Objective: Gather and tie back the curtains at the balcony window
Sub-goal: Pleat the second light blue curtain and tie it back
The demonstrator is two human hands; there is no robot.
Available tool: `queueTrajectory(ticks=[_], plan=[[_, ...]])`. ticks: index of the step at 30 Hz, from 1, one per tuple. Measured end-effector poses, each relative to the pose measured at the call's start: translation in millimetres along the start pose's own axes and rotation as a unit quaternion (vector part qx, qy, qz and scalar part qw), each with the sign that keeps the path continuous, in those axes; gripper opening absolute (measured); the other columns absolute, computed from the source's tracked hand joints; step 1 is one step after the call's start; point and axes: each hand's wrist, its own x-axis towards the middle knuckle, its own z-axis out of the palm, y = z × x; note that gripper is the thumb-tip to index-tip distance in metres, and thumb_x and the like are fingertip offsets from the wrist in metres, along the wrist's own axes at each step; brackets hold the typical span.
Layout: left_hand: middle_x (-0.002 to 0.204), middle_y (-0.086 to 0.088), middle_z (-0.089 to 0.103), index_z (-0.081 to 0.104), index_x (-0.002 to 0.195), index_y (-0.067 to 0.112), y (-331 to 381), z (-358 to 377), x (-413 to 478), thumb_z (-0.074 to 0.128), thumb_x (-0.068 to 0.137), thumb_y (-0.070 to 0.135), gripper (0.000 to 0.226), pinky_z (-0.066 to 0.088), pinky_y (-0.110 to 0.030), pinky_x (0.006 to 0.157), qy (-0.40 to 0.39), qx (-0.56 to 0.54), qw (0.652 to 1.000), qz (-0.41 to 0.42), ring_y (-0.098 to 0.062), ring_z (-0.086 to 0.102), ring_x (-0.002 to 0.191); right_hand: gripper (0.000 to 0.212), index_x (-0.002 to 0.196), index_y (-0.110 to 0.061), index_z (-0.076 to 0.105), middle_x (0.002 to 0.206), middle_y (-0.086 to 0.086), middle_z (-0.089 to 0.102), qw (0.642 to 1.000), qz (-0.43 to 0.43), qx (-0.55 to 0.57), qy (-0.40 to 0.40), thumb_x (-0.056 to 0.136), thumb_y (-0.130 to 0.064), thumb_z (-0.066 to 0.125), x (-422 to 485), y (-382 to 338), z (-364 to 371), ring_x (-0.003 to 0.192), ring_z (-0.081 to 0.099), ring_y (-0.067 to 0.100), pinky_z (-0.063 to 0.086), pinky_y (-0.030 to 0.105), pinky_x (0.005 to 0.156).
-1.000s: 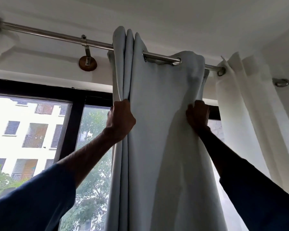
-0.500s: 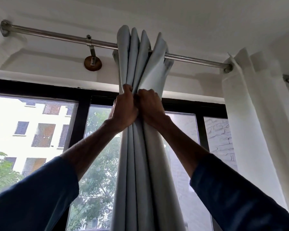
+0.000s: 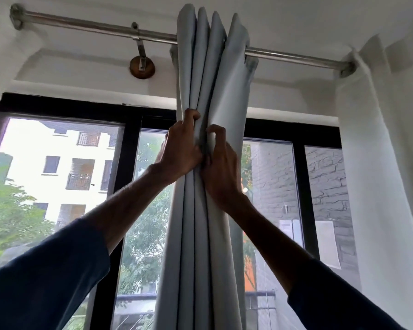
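While 2 dark blue sleeves [image 3: 45, 282] rose from the lower corners, the left hand [image 3: 180, 151] and the right hand [image 3: 221, 172] met side by side, touching, on the grey curtain [image 3: 200, 246]. The left hand gripped the left folds, 1 finger hooked into a pleat. The right hand pinched the right folds, 1 finger bent over an edge. Between them the curtain hung bunched into 4 upright pleats, running on below the wrists. Above the hands its top sat on the metal rod [image 3: 81, 25], with a bracket [image 3: 142, 66] up and left. Well right of the right hand hung a white curtain [image 3: 379, 186]. Behind the hands stood the black window frame [image 3: 129, 144].
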Motion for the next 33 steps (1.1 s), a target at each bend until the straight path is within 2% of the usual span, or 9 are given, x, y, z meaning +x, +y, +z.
queueTrajectory(ticks=[2,6,9,13,18,23,27,30,33], plan=[[0.086,-0.017,0.063,0.046,0.125,0.006,1,1,-7,0.065,0.073,0.015,0.056,0.05,-0.043,0.071,0.019,-0.014,1.0,0.002,-0.036,0.06,0.075,0.023,0.112,-0.014,0.058,0.097,0.008,0.06,0.999,0.016,-0.033,0.009,0.092,-0.016,0.046,1,7,-2,0.081,0.06,0.029,0.045,0.037,0.066],[0.087,-0.012,0.068,0.057,0.118,0.007,7,4,-7,0.069,0.084,0.017,0.037,0.05,-0.038,0.072,0.056,-0.02,0.998,-0.008,-0.031,0.064,0.075,0.025,0.102,-0.012,0.076,0.1,0.011,0.074,0.991,0.13,-0.043,-0.006,0.092,-0.017,0.053,19,17,-7,0.097,0.066,0.028,0.044,0.033,0.084],[0.09,-0.012,0.073,0.065,0.111,0.009,10,5,-4,0.058,0.093,0.02,0.022,0.05,-0.036,0.073,0.085,-0.029,0.996,-0.029,-0.031,0.069,0.082,0.04,0.075,-0.01,0.075,0.074,0.01,0.072,0.985,0.173,-0.024,-0.012,0.096,-0.039,0.057,32,12,-13,0.079,0.069,0.025,0.05,0.035,0.072],[0.091,-0.014,0.073,0.063,0.115,0.012,8,3,-5,0.059,0.088,0.014,0.027,0.053,-0.039,0.074,0.043,-0.026,0.998,-0.047,-0.033,0.069,0.084,0.061,0.054,-0.01,0.062,0.05,0.006,0.055,0.985,0.161,-0.057,-0.013,0.087,-0.062,0.059,35,4,-12,0.052,0.057,0.013,0.036,0.027,0.052],[0.101,-0.017,0.07,0.054,0.131,0.006,7,-3,-13,0.061,0.076,-0.003,0.056,0.05,-0.038,0.075,0.035,-0.006,0.999,-0.033,-0.036,0.066,0.09,0.043,0.056,-0.015,0.054,0.049,-0.004,0.047,0.979,0.175,-0.094,-0.048,0.079,-0.047,0.072,37,-1,-19,0.047,0.047,0.006,0.026,0.02,0.043],[0.12,-0.018,0.065,0.036,0.146,0.007,7,-4,-25,0.071,0.078,0.001,0.076,0.047,-0.029,0.084,0.038,0.001,0.999,-0.023,-0.033,0.064,0.102,0.035,0.053,-0.016,0.042,0.05,-0.005,0.042,0.98,0.167,-0.088,-0.065,0.077,-0.017,0.068,36,-3,-24,0.043,0.041,0.004,0.023,0.021,0.041],[0.115,-0.015,0.065,0.051,0.127,0.007,5,-4,-25,0.071,0.08,0.012,0.052,0.051,-0.043,0.088,0.033,0.003,0.998,-0.045,-0.035,0.063,0.104,0.032,0.059,-0.015,0.04,0.061,-0.005,0.039,0.979,0.157,-0.111,-0.072,0.08,-0.018,0.064,34,-7,-27,0.051,0.036,0.009,0.024,0.026,0.044],[0.098,-0.014,0.067,0.06,0.108,0.007,7,-4,-23,0.066,0.08,0.03,0.037,0.051,-0.044,0.08,0.027,0.03,0.995,-0.086,-0.034,0.063,0.091,0.023,0.066,-0.009,0.049,0.064,-0.003,0.039,0.978,0.155,-0.119,-0.073,0.081,-0.02,0.062,34,-8,-28,0.061,0.044,0.024,0.028,0.028,0.052],[0.076,-0.013,0.064,0.061,0.081,0.008,9,-4,-23,0.061,0.08,0.041,0.033,0.051,-0.041,0.069,0.015,0.056,0.993,-0.107,-0.036,0.062,0.076,0.028,0.06,-0.012,0.044,0.061,0.0,0.041,0.979,0.152,-0.112,-0.075,0.081,-0.021,0.059,32,-8,-28,0.062,0.052,0.03,0.023,0.026,0.045]])
